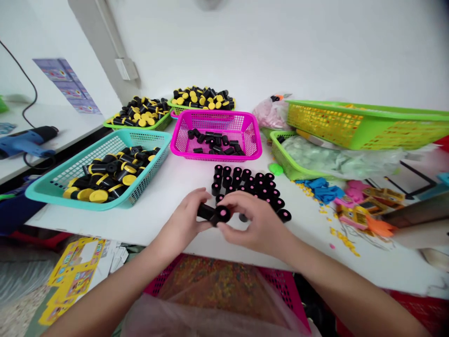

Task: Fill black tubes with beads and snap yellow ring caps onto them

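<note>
My left hand (pixel 184 217) is closed round a dark black piece (pixel 204 211), partly hidden by the fingers. Thumb and fingers of my right hand (pixel 254 224) pinch a short black cylinder (pixel 223 214) with a pink dot in its end. The two pieces touch or overlap; whether they are joined I cannot tell. Just behind my hands, rows of black cylinders with pink dots (pixel 259 185) stand upright on the white table (pixel 147 224). Farther back, a magenta basket (pixel 215 154) holds loose black cylinders (pixel 217 144).
A turquoise basket (pixel 56 196) of black and yellow cylinders stands at left, with two green baskets (pixel 164 122) of similar pieces behind. Stacked green baskets (pixel 382 133) and bags are at right, near blue pieces (pixel 324 191) and scattered yellow bits (pixel 345 242). A blue heat gun (pixel 28 140) lies far left.
</note>
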`<state>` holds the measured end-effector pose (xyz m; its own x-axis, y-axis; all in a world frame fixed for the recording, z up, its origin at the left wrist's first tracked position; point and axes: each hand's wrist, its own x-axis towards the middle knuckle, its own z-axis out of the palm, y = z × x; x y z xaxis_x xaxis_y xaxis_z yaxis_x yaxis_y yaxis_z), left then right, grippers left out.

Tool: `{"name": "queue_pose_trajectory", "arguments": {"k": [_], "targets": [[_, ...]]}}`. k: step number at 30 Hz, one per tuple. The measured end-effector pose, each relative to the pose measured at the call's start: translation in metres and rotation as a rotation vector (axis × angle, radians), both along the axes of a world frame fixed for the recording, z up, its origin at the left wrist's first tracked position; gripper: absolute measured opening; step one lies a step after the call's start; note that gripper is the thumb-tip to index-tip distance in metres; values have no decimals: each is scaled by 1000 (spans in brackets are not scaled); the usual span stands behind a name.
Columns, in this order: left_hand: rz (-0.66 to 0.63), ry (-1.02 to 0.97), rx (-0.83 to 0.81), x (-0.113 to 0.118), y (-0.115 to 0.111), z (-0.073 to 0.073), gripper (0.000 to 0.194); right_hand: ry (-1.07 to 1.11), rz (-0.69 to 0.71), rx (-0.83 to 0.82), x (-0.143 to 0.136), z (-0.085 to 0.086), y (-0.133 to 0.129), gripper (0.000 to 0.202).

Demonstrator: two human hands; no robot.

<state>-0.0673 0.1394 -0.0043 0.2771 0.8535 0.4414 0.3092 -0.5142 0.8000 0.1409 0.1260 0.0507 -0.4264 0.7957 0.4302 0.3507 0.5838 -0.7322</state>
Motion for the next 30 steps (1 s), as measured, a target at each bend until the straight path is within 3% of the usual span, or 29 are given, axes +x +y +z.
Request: {"name": "queue_pose_trajectory", "arguments": {"k": [3,6,10,14,18,22,25,28,30], "targets": [[-87,198,-150,-7,3,0,15,-105,-144,101,16,-2,4,36],[-85,258,-129,-6,4,-10,7,-263,-134,185,23,-18,7,36],[-90,208,-146,5,-1,-17,14,-538,-149,220,21,-41,3,27],[-66,147,-221,17,-3,-18,38,-720,-243,296,21,-50,-1,29],[-100,86,-97,26,5,-31,45,-722,-334,344,27,-49,-7,40],[-107,44,-107,35,13,-39,60,-538,-396,393,37,-46,-35,32],[-55,117,-137,28,4,-19,50,-346,-335,314,39,-48,-78,26],[6,274,-115,6,-25,20,22,-304,-63,-101,34,-57,-128,27],[-117,385,-75,-11,-53,42,11,-349,90,-324,30,-64,-154,22]]}}
